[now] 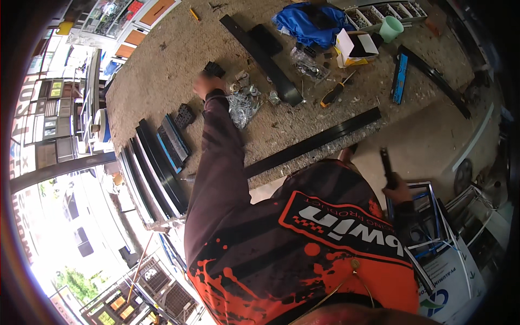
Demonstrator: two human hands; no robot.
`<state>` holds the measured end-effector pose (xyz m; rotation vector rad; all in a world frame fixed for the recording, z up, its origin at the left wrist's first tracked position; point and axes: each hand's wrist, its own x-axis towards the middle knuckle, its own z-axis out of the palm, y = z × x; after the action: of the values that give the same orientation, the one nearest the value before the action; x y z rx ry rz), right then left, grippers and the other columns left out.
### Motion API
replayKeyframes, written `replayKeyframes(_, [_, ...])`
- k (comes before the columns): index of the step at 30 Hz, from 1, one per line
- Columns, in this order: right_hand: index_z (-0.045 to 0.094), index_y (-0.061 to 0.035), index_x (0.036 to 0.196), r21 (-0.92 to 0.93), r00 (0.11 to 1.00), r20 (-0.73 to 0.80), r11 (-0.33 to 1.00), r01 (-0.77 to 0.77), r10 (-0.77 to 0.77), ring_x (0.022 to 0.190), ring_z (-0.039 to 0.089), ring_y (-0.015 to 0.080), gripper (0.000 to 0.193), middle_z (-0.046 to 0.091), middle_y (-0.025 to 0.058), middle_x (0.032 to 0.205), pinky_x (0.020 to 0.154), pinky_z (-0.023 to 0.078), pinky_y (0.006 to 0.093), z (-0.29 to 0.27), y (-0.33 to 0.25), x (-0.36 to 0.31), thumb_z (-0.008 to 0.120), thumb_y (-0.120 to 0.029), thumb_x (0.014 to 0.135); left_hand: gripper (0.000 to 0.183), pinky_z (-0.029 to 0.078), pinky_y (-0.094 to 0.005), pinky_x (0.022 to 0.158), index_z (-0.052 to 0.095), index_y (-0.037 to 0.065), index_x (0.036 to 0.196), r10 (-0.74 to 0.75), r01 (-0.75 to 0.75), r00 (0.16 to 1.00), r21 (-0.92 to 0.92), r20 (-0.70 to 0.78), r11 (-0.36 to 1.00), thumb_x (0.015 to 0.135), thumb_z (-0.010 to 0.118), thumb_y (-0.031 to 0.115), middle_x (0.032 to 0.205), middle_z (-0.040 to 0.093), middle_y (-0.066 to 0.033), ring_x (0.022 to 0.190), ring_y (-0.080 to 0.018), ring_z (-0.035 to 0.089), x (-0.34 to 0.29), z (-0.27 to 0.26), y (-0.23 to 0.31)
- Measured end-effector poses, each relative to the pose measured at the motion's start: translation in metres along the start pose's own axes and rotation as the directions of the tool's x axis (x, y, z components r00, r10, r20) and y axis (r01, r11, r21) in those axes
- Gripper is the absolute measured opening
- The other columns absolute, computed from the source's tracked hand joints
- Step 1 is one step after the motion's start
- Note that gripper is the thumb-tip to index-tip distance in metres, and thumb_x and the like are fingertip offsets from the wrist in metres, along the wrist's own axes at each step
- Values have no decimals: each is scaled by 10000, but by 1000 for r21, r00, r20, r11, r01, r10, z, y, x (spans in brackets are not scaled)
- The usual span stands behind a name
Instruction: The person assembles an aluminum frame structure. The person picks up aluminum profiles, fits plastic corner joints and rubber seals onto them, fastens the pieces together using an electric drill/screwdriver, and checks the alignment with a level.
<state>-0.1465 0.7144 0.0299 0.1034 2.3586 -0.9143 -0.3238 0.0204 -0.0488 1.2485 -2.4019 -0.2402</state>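
Currently, head view. Bench [157,70]: broad, rough top.

Left hand [208,85]: stretched across the bench, left of its middle, at a black block [215,69]; blurred, so whether it grasps the block or merely touches it cannot be told.

Right hand [400,192]: off the bench, past the near edge toward the right, clenched round a black tool [387,167], whose end points toward the bench.

Just beside the left wrist: one pile of silver parts [244,107], partly in clear wrapping.

Near left corner: several long strips [160,165], side by side; blue-edged bars [172,143] next to them; a dark pad [185,115] beyond.

Along near edge: one black bar [317,141], its left end behind the left sleeve.

Middle, slanting from the far edge: one black strip [260,58].

Right of it: a clear bag [310,66]; a screwdriver [337,92], yellow and black.

Far edge, toward the right: blue cloth [311,24]; an open box [355,50], yellow and white; green cup [391,28]; compartment tray [387,12].

Right end: blue carton [400,78]; curved strip [437,82].
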Motion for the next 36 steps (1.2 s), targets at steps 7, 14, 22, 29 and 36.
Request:
replayKeyframes(7, [586, -45, 1123, 308, 995, 66, 947, -93, 76, 701, 556, 122, 464, 559, 12, 743, 660, 452, 290, 24, -4, -9, 702, -38, 673, 486, 312, -443, 1050, 564, 9, 1180, -114, 107, 993, 177, 30, 978, 781, 590, 286, 1264, 518, -179, 1224, -370, 421, 25, -41, -51])
replayKeyframes(14, [593, -60, 1176, 40, 996, -77, 998, -50, 53, 739, 576, 117, 507, 581, 26, 778, 677, 476, 290, -3, 4, -4, 720, -70, 686, 846, 334, -460, 1043, 481, -43, 1242, -337, 263, 936, 434, 103, 862, 752, 623, 632, 1260, 514, -216, 1244, -354, 437, 7, -66, -143])
replayKeyframes(22, [574, -46, 1203, 232, 960, 50, 938, 256, -274, 709, 503, 90, 489, 537, -15, 772, 664, 441, 273, -28, -106, 56, 729, -154, 751, 1126, 557, -403, 795, 361, -211, 1206, -324, 179, 922, 509, 212, 842, 669, 627, 742, 1102, 595, -285, 961, -341, 665, 7, -37, -182])
replayKeyframes(29, [587, 34, 1094, 211, 975, 175, 972, 101, -140, 843, 608, 175, 506, 666, 100, 945, 756, 483, 339, -35, -140, 45, 749, -320, 770, 507, 538, -397, 832, 478, -62, 1196, 47, -73, 996, -383, -78, 921, 876, 627, 302, 1156, 584, -221, 967, -329, 642, -55, -93, -100])
replayKeyframes(36, [522, 16, 1113, -40, 906, -110, 913, 406, -408, 863, 625, 330, 504, 623, 186, 946, 737, 483, 394, -8, -137, 49, 719, -336, 811, 429, 413, -331, 659, 569, 121, 1018, 396, 821, 563, -545, 726, -169, 936, 511, 538, 859, 598, -37, 712, -188, 526, -186, -125, 67])
